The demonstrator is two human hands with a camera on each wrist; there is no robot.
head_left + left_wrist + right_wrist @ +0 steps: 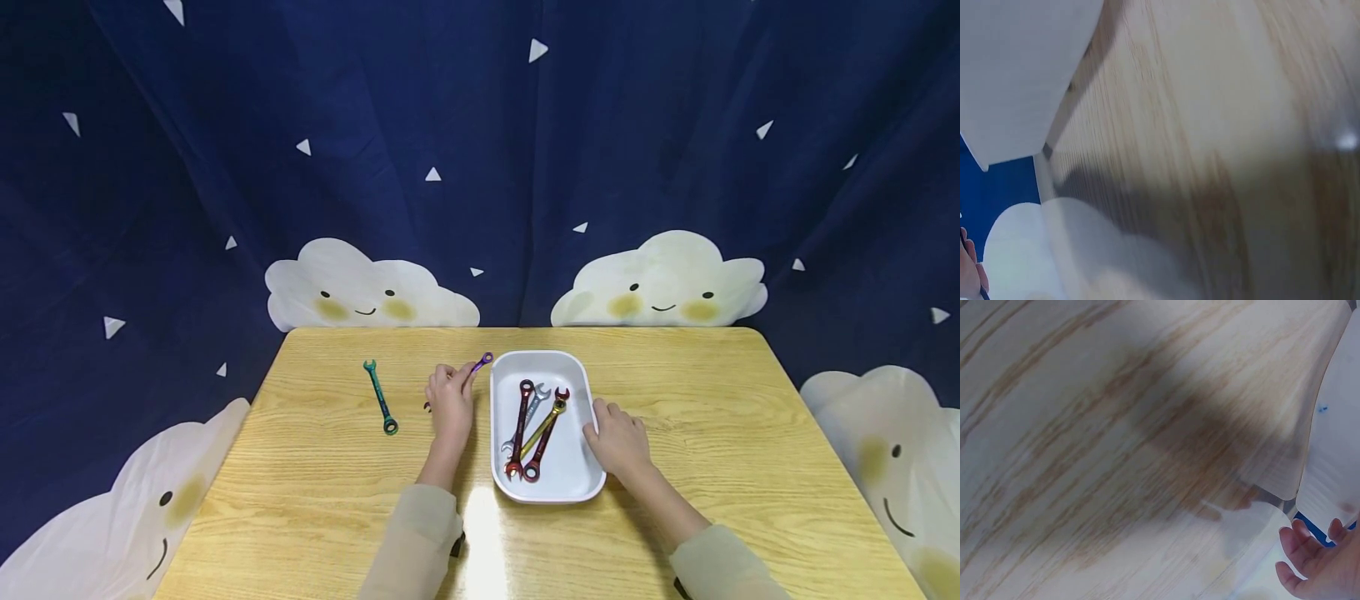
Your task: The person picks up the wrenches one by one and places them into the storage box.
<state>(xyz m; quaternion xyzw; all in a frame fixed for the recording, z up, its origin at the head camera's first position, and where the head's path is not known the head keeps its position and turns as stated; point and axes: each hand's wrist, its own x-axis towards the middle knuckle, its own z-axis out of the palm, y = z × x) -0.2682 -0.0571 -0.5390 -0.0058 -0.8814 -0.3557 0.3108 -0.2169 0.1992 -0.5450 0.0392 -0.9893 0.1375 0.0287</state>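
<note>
In the head view, my left hand (452, 406) pinches a purple combination wrench (486, 358) just left of the white tray (497, 433). The wrench's ring end sticks out past the fingertips; its middle is hidden by the hand. My right hand (621, 442) rests at the tray's right side with fingers loosely bent. In the right wrist view those fingers (1300, 544) show beside the tray wall (1335, 437). Inside the tray, two red wrenches (522, 425), a silver wrench (534, 406) and a gold wrench (542, 429) lie crossed over one another.
A green wrench (379, 397) lies on the wooden table (330, 500) to the left of my left hand. Behind the table's back edge hangs a dark blue curtain (480, 108) with clouds and white triangles.
</note>
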